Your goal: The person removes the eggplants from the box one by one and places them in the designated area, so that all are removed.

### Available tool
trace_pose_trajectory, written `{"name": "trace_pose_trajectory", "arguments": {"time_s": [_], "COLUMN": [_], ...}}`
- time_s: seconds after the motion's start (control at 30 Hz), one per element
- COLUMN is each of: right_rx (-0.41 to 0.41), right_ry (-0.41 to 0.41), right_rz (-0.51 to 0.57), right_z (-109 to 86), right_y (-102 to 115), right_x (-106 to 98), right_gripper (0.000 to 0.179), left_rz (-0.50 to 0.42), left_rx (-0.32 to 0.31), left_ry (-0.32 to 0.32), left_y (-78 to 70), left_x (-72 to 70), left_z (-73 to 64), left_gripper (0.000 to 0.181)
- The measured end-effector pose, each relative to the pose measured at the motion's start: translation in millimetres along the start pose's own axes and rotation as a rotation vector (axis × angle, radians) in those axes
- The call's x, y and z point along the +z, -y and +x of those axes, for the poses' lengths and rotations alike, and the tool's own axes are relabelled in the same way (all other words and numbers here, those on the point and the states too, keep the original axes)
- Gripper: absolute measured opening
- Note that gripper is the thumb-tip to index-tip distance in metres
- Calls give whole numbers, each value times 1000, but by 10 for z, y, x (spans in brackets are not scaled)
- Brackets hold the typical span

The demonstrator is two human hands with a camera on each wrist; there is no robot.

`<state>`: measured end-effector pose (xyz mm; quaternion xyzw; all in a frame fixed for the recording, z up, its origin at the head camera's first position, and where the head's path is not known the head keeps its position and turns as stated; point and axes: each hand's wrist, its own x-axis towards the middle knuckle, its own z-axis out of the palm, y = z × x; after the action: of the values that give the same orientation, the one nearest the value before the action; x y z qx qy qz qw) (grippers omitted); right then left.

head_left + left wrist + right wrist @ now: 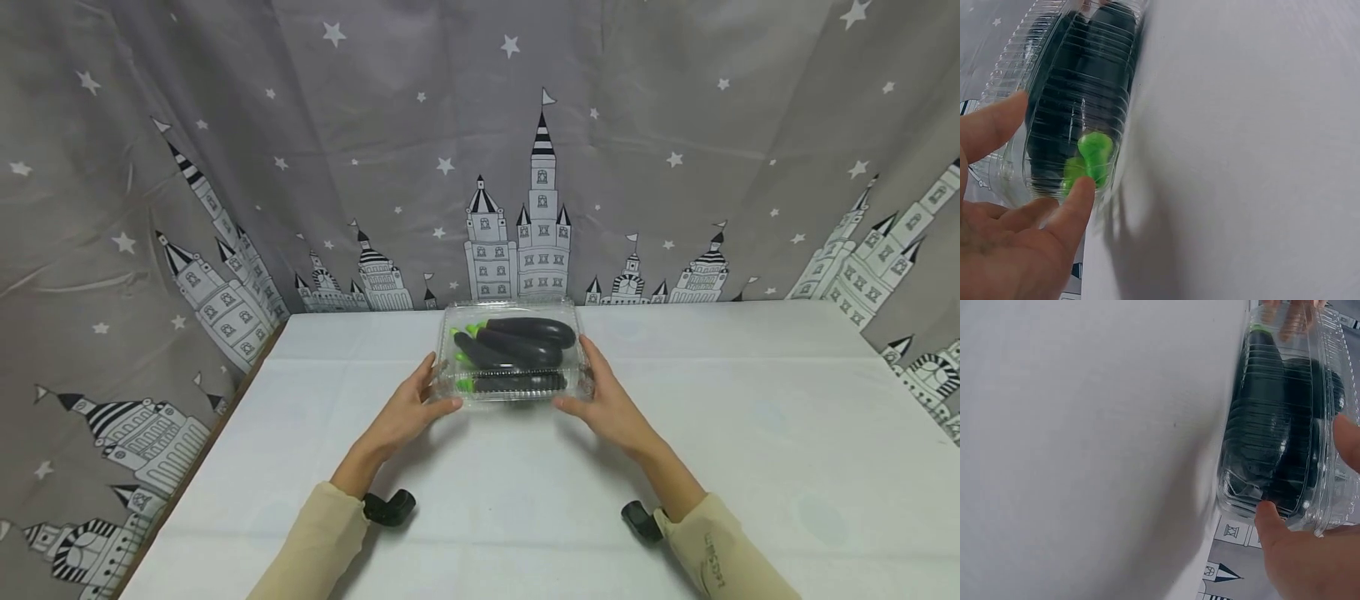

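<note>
A clear plastic clamshell box [491, 397] with ribbed walls is near the back of the table, its lid closed. Several dark purple eggplants [525, 343] with bright green stems lie inside. My left hand [401, 414] grips the box's left end, thumb toward the front corner. At the opposite end my right hand [615, 410] holds it in the same way, so the box sits between both palms. In the left wrist view, fingertips press the end wall beside a green stem [1095, 150]. The right wrist view has a fingertip [1266, 512] against the lower corner.
The table [750, 433] wears a white cloth. Close behind the box hangs a grey curtain [637, 142] printed with castles and stars, which also runs along the left side. A black wrist device [390, 507] is on the left wrist, another [642, 522] on the right.
</note>
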<state>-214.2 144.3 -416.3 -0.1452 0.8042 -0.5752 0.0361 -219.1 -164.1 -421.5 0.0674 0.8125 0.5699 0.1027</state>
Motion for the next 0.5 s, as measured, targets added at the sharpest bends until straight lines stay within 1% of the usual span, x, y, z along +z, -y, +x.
{"name": "trace_pose_trajectory", "arguments": {"time_s": [0.17, 0.3, 0.5], "right_rx": [22, 41, 46], "right_ry": [-20, -23, -30], "right_rz": [-20, -27, -40], "right_z": [17, 21, 18], "right_y": [-16, -10, -30], "right_x": [41, 54, 57], "right_gripper": [94, 93, 93], "left_rz": [-12, -31, -53], "left_rx": [0, -20, -5], "left_ry": [0, -14, 0], "left_y": [26, 34, 24], "left_x": [-6, -23, -35], "left_z": [-2, -3, -1], "left_gripper": [90, 87, 84]}}
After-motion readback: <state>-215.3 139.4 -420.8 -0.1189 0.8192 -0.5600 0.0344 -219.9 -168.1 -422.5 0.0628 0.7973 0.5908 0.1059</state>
